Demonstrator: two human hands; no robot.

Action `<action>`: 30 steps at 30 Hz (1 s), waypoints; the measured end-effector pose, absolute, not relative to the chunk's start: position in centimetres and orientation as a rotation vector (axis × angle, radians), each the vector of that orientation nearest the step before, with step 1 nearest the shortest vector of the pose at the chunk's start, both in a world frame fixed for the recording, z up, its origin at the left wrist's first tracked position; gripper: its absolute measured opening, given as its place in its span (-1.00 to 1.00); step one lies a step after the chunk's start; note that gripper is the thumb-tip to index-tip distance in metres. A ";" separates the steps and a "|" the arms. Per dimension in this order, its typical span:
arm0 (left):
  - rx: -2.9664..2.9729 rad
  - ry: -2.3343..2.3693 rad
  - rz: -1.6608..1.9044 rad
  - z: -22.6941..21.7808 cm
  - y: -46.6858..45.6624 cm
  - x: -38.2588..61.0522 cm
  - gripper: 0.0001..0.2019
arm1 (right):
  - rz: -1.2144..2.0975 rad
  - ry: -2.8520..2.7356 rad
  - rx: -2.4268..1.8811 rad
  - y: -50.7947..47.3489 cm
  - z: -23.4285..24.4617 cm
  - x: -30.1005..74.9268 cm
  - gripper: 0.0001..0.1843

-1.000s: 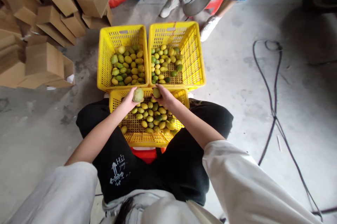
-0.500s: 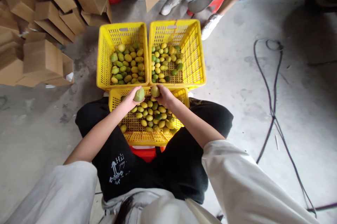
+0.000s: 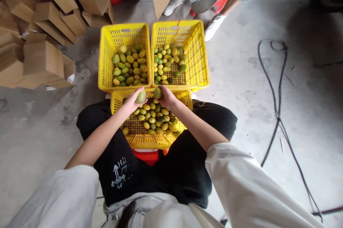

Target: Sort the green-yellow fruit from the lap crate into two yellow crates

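Underfoot, bare grey concrete floor (image 3: 241, 88), black cable (image 3: 278, 113), cardboard boxes (image 3: 45, 24) piled left.

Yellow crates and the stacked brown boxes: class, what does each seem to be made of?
Yellow crates: apparently moulded plastic, judging by the uniform bright colour, perforated lattice walls and slight sheen. Brown boxes: most likely cardboard, matt tan with folded flaps and sharp creases.

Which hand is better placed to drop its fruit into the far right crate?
Probably the right hand. Its fruit sits at the near rim of the far right crate, while the left hand holds its fruit below the far left crate.
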State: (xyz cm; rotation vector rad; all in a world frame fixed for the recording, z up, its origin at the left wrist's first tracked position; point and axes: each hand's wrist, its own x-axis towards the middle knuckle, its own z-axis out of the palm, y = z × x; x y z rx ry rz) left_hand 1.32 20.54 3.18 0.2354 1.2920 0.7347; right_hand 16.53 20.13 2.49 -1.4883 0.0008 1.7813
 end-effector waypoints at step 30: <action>0.089 1.389 0.704 3.5 20.9 1.5 -0.72 | 1.708 -0.021 -1.517 19.9 1.6 17.1 -0.84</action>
